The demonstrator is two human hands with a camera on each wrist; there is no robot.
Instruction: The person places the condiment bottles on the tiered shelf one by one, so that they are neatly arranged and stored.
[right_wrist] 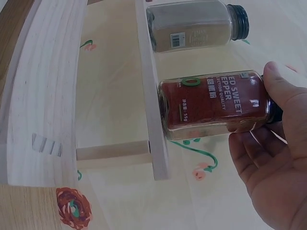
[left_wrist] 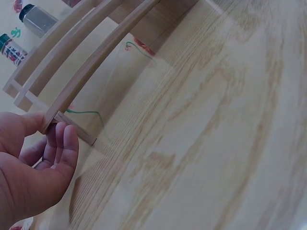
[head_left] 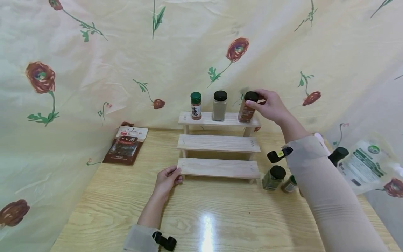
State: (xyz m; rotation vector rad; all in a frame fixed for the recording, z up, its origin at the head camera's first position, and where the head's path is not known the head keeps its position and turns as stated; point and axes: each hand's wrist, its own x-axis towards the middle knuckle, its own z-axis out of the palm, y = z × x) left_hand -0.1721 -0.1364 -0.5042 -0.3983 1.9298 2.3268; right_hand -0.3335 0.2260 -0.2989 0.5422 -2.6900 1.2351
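Note:
A three-tier wooden rack (head_left: 218, 142) stands on the table. My right hand (head_left: 270, 106) grips the black cap of a red sweet pepper jar (right_wrist: 216, 101) at the right end of the top tier, its base at the board. To its left on that tier are a clear glass jar (head_left: 219, 106) with pale powder and a small green-capped spice bottle (head_left: 196, 106). At the lowest tier's left end, my left hand (head_left: 168, 180) pinches the board's edge between thumb and fingers, as the left wrist view shows with that hand (left_wrist: 41, 165) close up.
A brown spice packet (head_left: 125, 145) lies at the left by the patterned cloth. Right of the rack stand a green-filled jar (head_left: 274, 177) and a small green-capped bottle (head_left: 289, 184). A white pouch (head_left: 366, 164) and a dark-capped bottle (head_left: 338, 155) are beyond my right sleeve.

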